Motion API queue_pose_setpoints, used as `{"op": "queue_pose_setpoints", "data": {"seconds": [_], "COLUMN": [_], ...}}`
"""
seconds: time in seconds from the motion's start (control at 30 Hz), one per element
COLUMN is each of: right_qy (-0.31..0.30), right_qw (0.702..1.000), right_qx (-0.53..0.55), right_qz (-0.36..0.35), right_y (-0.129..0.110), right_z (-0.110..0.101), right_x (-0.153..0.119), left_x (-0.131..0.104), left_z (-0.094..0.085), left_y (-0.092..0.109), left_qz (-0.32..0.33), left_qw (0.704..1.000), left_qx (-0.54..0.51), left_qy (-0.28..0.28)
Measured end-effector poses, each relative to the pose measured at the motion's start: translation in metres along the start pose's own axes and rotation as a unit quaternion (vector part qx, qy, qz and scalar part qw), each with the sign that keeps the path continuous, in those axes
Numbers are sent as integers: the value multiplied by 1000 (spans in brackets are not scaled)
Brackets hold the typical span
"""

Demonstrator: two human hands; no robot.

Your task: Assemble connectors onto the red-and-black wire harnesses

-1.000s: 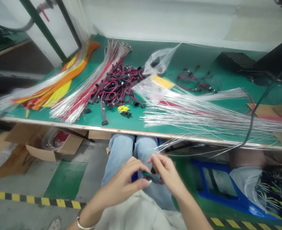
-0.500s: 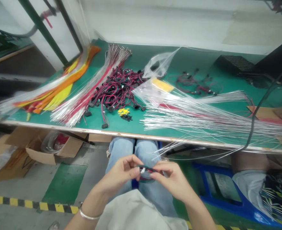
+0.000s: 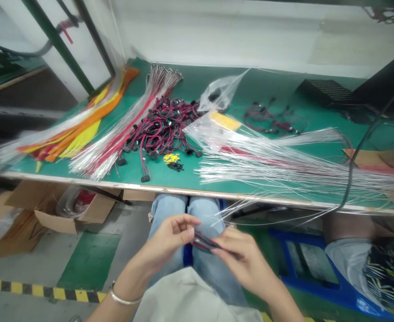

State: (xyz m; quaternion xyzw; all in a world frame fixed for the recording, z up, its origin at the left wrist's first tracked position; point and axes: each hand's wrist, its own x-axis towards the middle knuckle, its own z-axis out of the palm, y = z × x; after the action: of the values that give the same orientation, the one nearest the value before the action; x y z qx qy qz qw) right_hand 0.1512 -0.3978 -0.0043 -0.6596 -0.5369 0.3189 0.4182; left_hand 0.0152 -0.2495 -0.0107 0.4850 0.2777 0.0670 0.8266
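A small coil of dark and red wire hangs over my lap between both hands. My right hand pinches its right side between thumb and fingers. At its left end is my left hand, thumb and fingers closed around the edge of the coil. On the green table in front lies a tangled pile of red and black cables with black connectors. Small yellow pieces and small black pieces lie near the table's front edge.
Long wire bundles spread across the right, some overhanging the edge. Orange and yellow bundles lie left. A plastic bag sits behind the pile. Open cardboard boxes stand below left. A person's leg and a blue stool are at right.
The coil has turned and looks narrower and more tilted. My right hand has shifted its grip slightly; the white piece seen on the coil is out of sight.
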Motion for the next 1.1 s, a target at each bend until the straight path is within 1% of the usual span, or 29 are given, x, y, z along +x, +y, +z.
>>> {"op": "queue_pose_setpoints", "data": {"seconds": [0.03, 0.1, 0.17, 0.2, 0.27, 0.3, 0.33, 0.37, 0.4, 0.43, 0.47, 0.5, 0.53, 0.57, 0.6, 0.63, 0.67, 0.7, 0.73, 0.77, 0.8, 0.83, 0.87, 0.9, 0.93, 0.97, 1.03, 1.1], "right_qy": [-5, -2, 1, -1, 5, 12, 22, 38, 59, 87, 122, 158, 184, 197, 195, 186, 173, 161, 150, 140, 128, 111, 91, 69, 49, 34, 24, 35], "right_qw": [1000, 998, 998, 999, 997, 990, 976, 956, 931, 900, 865, 829, 795, 763, 734, 706, 675, 645, 618, 601, 595, 601, 613, 629, 646, 665, 702, 734], "right_qx": [-28, -65, -61, -40, 47, 109, 179, 249, 318, 384, 443, 495, 540, 581, 622, 660, 698, 732, 759, 776, 784, 782, 775, 765, 752, 736, 702, 668], "right_qz": [-13, -10, 11, 25, 68, 94, 121, 148, 171, 189, 202, 209, 209, 201, 191, 178, 165, 151, 139, 130, 124, 121, 121, 122, 123, 121, 116, 120], "right_y": [-2, -5, -6, -5, -1, 1, 4, 6, 8, 9, 9, 8, 6, 4, 2, -1, -4, -6, -10, -13, -17, -22, -28, -34, -40, -46, -55, -60], "right_z": [-2, -5, -6, -5, -2, 0, 4, 7, 9, 11, 12, 10, 7, 2, -5, -12, -20, -27, -33, -37, -40, -40, -39, -36, -31, -26, -14, -3], "right_x": [0, 0, 0, 0, 1, 2, 4, 6, 8, 10, 12, 15, 17, 18, 19, 19, 18, 17, 15, 13, 12, 10, 10, 9, 10, 10, 12, 14], "left_x": [0, -1, -3, -5, -10, -12, -14, -16, -19, -21, -23, -25, -27, -29, -31, -32, -34, -35, -36, -37, -39, -41, -44, -46, -48, -49, -47, -41], "left_z": [0, 1, 2, 3, 4, 4, 4, 5, 7, 9, 11, 14, 17, 19, 21, 21, 20, 17, 14, 10, 7, 4, 4, 5, 7, 11, 22, 31], "left_y": [1, 2, 2, 2, -1, -3, -5, -7, -8, -10, -11, -11, -11, -11, -11, -12, -13, -15, -18, -21, -25, -28, -30, -30, -29, -26, -15, -2], "left_qz": [2, 35, 104, 149, 262, 324, 382, 429, 459, 466, 444, 392, 314, 219, 121, 37, -24, -58, -72, -69, -47, -12, 31, 79, 130, 179, 259, 324], "left_qw": [1000, 993, 969, 950, 895, 860, 823, 791, 772, 772, 796, 843, 899, 947, 976, 987, 986, 980, 976, 976, 981, 989, 994, 988, 973, 953, 919, 888], "left_qx": [21, 108, 216, 269, 355, 388, 412, 426, 429, 424, 405, 366, 306, 234, 163, 103, 56, 20, -4, -15, -9, 18, 68, 132, 192, 237, 284, 300], "left_qy": [4, 26, 51, 57, 63, 71, 84, 96, 99, 89, 67, 38, 2, -36, -75, -116, -158, -188, -205, -207, -187, -143, -84, -27, 23, 60, 90, 125]}}
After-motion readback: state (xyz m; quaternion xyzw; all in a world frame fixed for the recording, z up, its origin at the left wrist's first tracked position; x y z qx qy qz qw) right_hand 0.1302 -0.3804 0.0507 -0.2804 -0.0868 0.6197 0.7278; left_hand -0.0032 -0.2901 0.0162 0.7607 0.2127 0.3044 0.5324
